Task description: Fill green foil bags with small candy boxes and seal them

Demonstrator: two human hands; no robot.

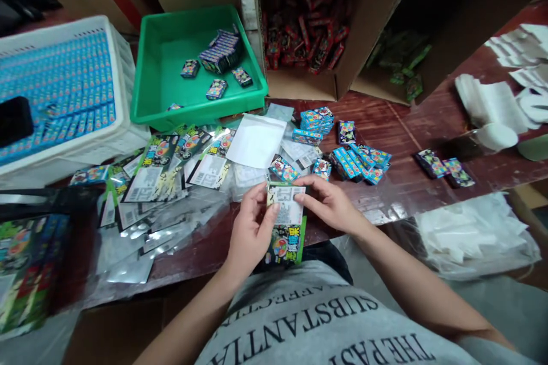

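Both hands hold one green printed packet (286, 228) over the near edge of the dark red table (406, 125). My left hand (250, 228) grips its left side, thumb on the front. My right hand (329, 202) pinches its upper right corner, next to a white label area. Small blue candy boxes (359, 161) lie just beyond the hands. A white pouch (257, 141) rests on the table behind the packet.
Several printed packets (162, 168) lie spread at the left. A green tray (171, 57) holds a few small boxes, a white crate (64, 91) holds blue boxes. Cardboard cartons (308, 23) stand behind. Clear bags (471, 234) sit at right, white pieces (496, 102) farther back.
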